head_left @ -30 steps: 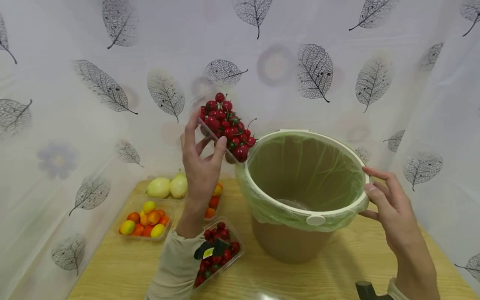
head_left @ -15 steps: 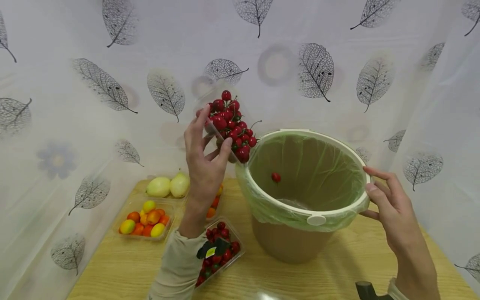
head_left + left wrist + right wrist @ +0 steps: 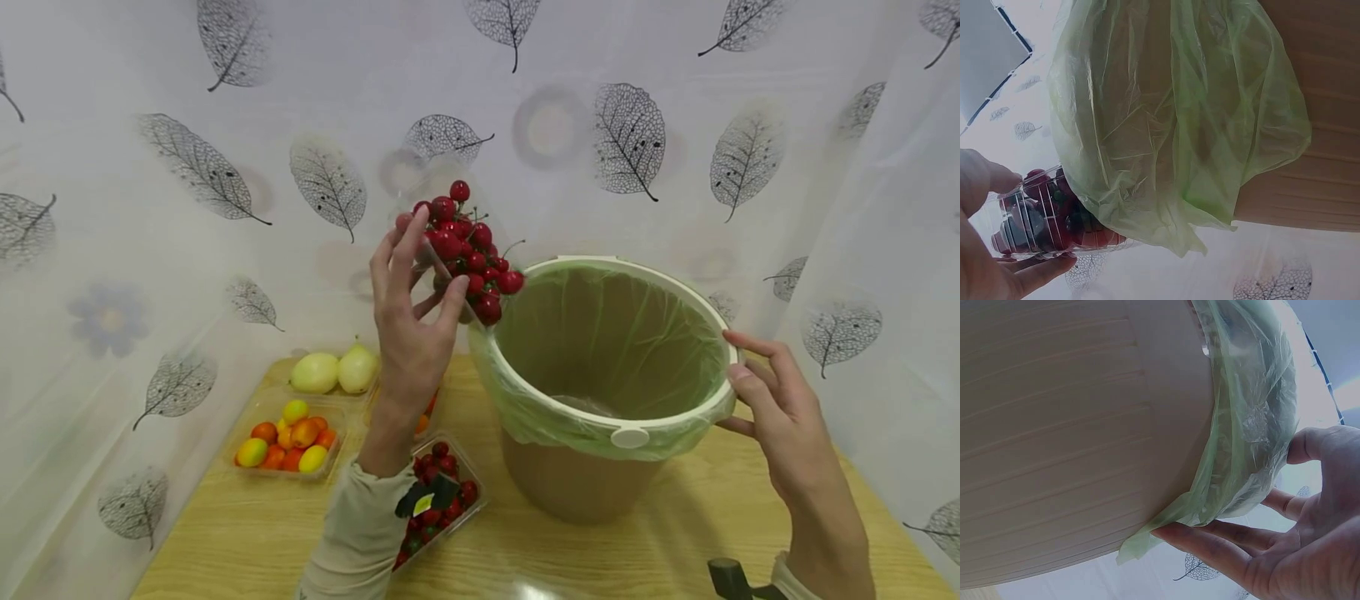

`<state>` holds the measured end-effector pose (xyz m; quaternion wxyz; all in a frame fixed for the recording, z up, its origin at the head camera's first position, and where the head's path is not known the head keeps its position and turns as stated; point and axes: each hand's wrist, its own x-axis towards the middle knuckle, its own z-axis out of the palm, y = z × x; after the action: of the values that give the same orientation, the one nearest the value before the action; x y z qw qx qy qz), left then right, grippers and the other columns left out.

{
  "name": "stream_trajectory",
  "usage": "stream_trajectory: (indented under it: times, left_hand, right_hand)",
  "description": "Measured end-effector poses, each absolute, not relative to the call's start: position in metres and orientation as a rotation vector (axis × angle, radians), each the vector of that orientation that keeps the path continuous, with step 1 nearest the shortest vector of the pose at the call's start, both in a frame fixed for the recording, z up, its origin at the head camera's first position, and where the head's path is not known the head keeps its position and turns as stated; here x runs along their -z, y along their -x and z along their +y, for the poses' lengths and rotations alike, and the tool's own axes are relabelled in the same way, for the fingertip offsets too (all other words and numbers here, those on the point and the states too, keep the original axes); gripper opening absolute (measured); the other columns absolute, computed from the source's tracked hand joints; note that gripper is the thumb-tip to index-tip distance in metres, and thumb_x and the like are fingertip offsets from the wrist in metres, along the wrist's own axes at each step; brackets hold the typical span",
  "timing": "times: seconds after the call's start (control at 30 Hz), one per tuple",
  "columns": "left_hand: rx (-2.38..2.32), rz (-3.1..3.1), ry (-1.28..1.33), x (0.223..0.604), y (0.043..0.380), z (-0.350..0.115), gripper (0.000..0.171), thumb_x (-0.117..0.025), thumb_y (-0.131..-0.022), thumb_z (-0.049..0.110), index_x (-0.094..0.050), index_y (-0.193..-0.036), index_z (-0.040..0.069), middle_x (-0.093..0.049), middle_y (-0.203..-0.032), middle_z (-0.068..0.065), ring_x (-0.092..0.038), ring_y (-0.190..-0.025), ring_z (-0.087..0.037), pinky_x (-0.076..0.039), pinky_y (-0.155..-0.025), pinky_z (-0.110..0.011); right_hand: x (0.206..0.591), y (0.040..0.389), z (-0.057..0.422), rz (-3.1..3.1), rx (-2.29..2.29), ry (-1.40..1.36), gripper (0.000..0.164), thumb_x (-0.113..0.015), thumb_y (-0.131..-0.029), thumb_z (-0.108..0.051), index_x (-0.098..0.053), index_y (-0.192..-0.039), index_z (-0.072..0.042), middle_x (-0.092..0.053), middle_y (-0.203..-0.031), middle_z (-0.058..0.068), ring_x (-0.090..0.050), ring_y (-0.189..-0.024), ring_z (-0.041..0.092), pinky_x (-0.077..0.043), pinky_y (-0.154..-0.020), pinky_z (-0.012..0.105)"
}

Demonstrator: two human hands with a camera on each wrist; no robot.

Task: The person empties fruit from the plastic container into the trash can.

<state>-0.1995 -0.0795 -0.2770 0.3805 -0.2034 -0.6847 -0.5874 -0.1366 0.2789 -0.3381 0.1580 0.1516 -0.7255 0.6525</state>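
Note:
My left hand (image 3: 416, 342) grips a clear plastic box (image 3: 1041, 240) heaped with red cherries (image 3: 468, 250). The box tilts down to the right, its lower end at the left rim of a brown trash can (image 3: 585, 483). Thumb and fingers hold the box by its sides in the left wrist view. A thin green bag (image 3: 525, 429) lines the can and folds over its pale rim (image 3: 660, 429). My right hand (image 3: 787, 425) holds the can's right rim, thumb on one side and fingers spread along the bag (image 3: 1241, 444).
On the wooden table (image 3: 225, 533), a second clear box of red fruit (image 3: 442, 508) sits by my left forearm. Farther left are a box of orange and yellow fruit (image 3: 288, 442) and two pale green fruits (image 3: 333, 372). A leaf-print curtain (image 3: 480, 83) hangs behind.
The left hand has shifted slightly right with the box, and the cherries have slid toward the can. One cherry, seen falling inside the can half a second ago, is out of sight now.

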Motion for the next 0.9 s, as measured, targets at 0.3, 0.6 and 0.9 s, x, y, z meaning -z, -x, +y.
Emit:
stream_trajectory:
  times: [0.3,0.6,0.9]
  left_hand:
    - [1.445,-1.747,0.519,0.276,0.199,-0.075,0.071,-0.072,-0.094,0.002,-0.047,-0.155,0.028,-0.035,-0.154,-0.004,-0.058,-0.113,-0.021,-0.061,-0.085,-0.041]
    - [1.373,-1.746,0.527,0.275,0.199,-0.072,0.069,-0.073,-0.093,0.001,-0.050,-0.153,0.026,-0.036,-0.154,-0.007,-0.054,-0.117,-0.014,-0.061,-0.083,-0.039]
    - [1.342,-1.755,0.546,0.276,0.200,-0.068,0.068,-0.073,-0.093,0.001,-0.049,-0.153,0.022,-0.034,-0.157,-0.007,-0.057,-0.119,-0.017,-0.061,-0.085,-0.037]
  right_hand:
    - [0.338,0.136,0.279,-2.076,-1.863,-0.432,0.042,-0.044,-0.109,-0.009,-0.045,-0.151,-0.007,-0.068,-0.115,0.005,-0.069,-0.104,0.012,-0.062,-0.067,0.028]
    - [0.338,0.137,0.278,-2.086,-1.847,-0.421,0.041,-0.045,-0.109,-0.009,-0.046,-0.150,-0.007,-0.069,-0.114,0.005,-0.070,-0.103,0.011,-0.062,-0.067,0.027]
    - [0.337,0.136,0.279,-2.106,-1.830,-0.409,0.042,-0.045,-0.109,-0.010,-0.045,-0.151,-0.008,-0.069,-0.115,0.004,-0.070,-0.102,0.011,-0.062,-0.067,0.027]
